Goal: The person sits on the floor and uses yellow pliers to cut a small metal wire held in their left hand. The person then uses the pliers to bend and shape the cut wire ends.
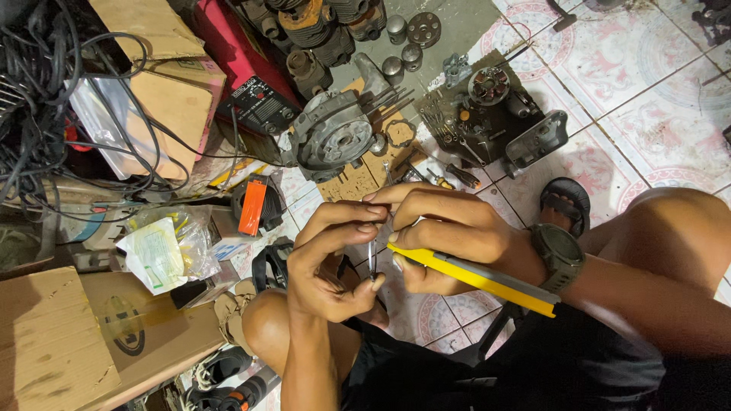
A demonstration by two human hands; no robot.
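At nine o'clock a cardboard box (53, 335) sits beside a plastic bag (164, 247). At the centre the left hand (331, 262) pinches a small metal ring (371, 259) between fingertips. The right hand (445, 236) (a watch (560, 255) on its wrist) touches the ring too, gripping a yellow tool (476, 278). At twelve o'clock an engine casing (335, 137) lies on the floor (647, 114).

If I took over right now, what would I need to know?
Left hand: fingers pinch a small thin metal ring, held over the lap.
Right hand: grips a yellow-handled tool, fingertips at the ring.
Engine casing and loose metal parts lie on cardboard on the tiled floor ahead.
Done: ring is off the floor, in hand.
Left: the ring is not yet fitted to anything.
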